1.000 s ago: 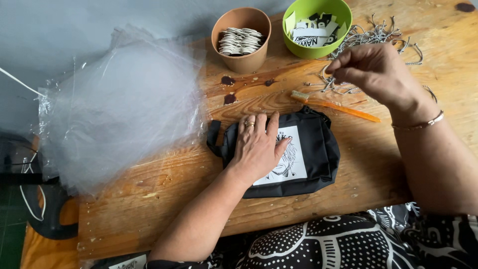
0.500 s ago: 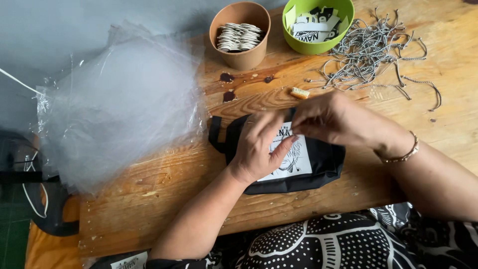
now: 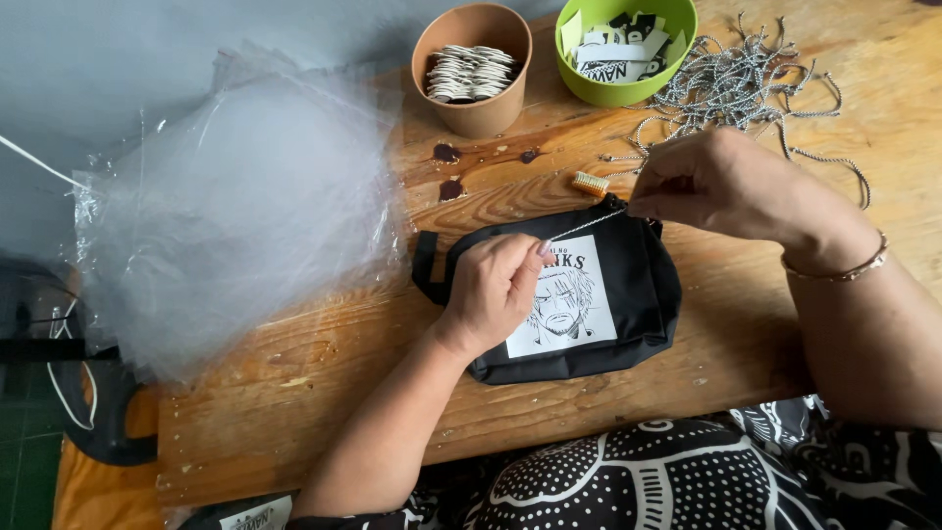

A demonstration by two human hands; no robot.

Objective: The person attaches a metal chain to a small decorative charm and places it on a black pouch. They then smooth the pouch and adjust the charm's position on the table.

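Black fabric pouch (image 3: 628, 294) with a white printed panel is lying on the wooden bench (image 3: 324, 393). Her left hand (image 3: 496, 290) is resting on it, pinching one end of a thin grey cord (image 3: 587, 226); her right hand (image 3: 721, 186) is pinching the other end above the pouch, beside a tangled cord pile (image 3: 746, 88).
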